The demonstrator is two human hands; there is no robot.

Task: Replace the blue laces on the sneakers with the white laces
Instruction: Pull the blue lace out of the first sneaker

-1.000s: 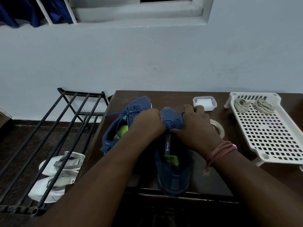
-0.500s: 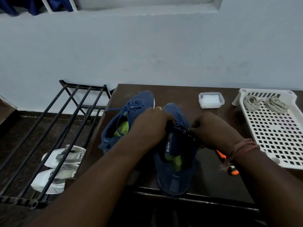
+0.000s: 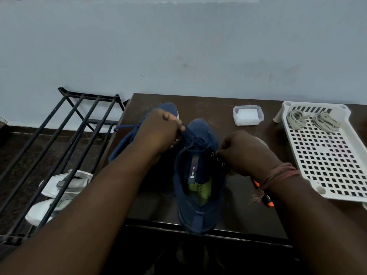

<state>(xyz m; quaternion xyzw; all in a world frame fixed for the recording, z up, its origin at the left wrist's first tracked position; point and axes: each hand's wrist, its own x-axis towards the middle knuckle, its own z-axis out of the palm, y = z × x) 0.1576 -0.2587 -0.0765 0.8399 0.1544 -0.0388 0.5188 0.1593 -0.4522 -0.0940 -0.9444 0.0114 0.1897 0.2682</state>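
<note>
**Blue laces half out, white ones waiting**

Near sneaker [image 3: 198, 187] sits heel toward the camera between both hands, top eyelets bare. Its blue lace [image 3: 195, 140] runs taut up to the left hand. Second sneaker [image 3: 127, 139] lies under that hand, laced. White laces [image 3: 312, 121] coiled well right of the right hand.

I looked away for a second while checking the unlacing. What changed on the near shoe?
The left hand rose, drawing the blue lace out; the right hand slid off the toe to pinch at the eyelets. The white laces stayed in the tray.
</note>
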